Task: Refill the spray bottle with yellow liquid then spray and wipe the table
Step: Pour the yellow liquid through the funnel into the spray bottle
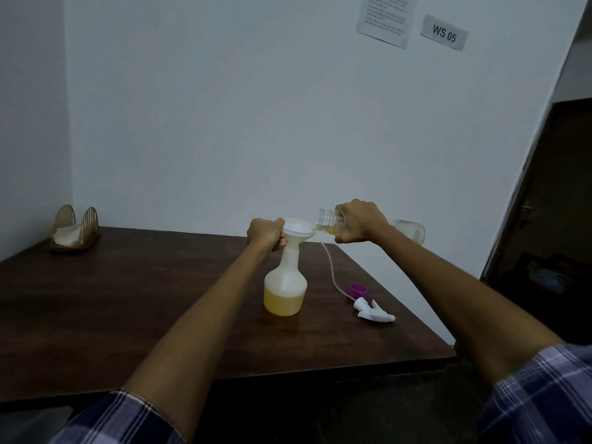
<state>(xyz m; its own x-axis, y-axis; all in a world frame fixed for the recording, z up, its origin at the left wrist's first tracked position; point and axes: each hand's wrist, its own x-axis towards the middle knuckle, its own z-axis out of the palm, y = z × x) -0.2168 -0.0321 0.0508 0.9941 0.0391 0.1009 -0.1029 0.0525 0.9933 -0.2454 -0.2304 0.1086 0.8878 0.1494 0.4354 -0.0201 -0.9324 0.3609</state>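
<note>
A white translucent spray bottle (285, 283) stands upright on the dark wooden table (128, 299), its lower part filled with yellow liquid. A white funnel (298, 230) sits in its neck. My left hand (264, 233) grips the funnel and the bottle's neck from the left. My right hand (360, 222) holds a clear bottle (328, 217) tipped on its side, mouth over the funnel's rim; a little yellow liquid lies at its mouth. The white trigger sprayer head (373, 310) with its long dip tube lies on the table to the right.
A purple cap (358, 289) lies beside the sprayer head. A gold wire napkin holder (75, 230) with white napkins stands at the table's far left corner. The table's right edge runs close to the sprayer. Walls stand behind and left; a dark doorway is on the right.
</note>
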